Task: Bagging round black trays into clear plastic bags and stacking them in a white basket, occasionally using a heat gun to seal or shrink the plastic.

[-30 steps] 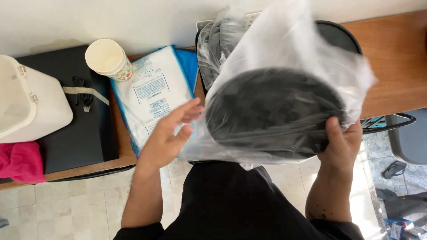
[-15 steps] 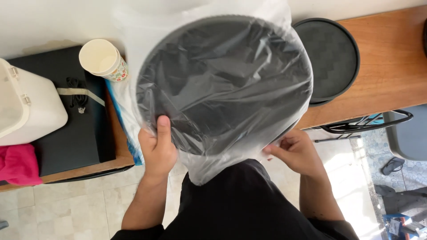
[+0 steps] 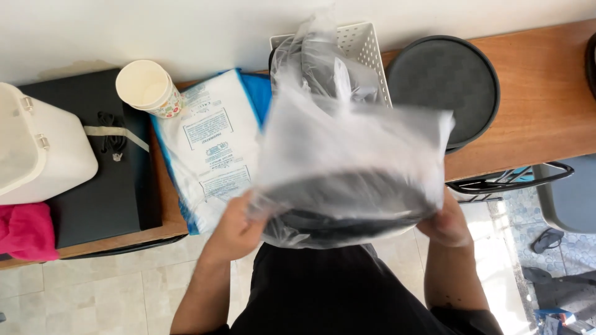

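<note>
The left hand (image 3: 233, 226) closes its grip on the lower left edge of a clear plastic bag (image 3: 357, 155), fingers curled into the film and pinching it together with the rim of the dark round tray (image 3: 347, 208) inside. The right hand (image 3: 446, 223) holds the opposite lower edge the same way, fingers tucked under the bag so that only the back of the hand shows. Between the two hands the bagged tray is held almost edge-on, just off the front edge of the table (image 3: 546, 105) and above the person's dark clothing; the loose upper part of the bag is blurred and stands up over the tray.

Behind the bag, at the back edge of the table against the wall, stands a white slotted basket (image 3: 360, 43) with more crumpled plastic in it. Just right of the basket a second dark round tray (image 3: 450, 87) lies flat on the wood, its near rim reaching over the front edge. Left of the bag lies a white and blue printed pouch (image 3: 211, 149), and a paper cup (image 3: 148, 88) stands at its back corner. Further left a black flat case (image 3: 99, 180) carries a white plastic container (image 3: 37, 155), and a pink cloth (image 3: 25, 229) hangs at the front left corner.
</note>
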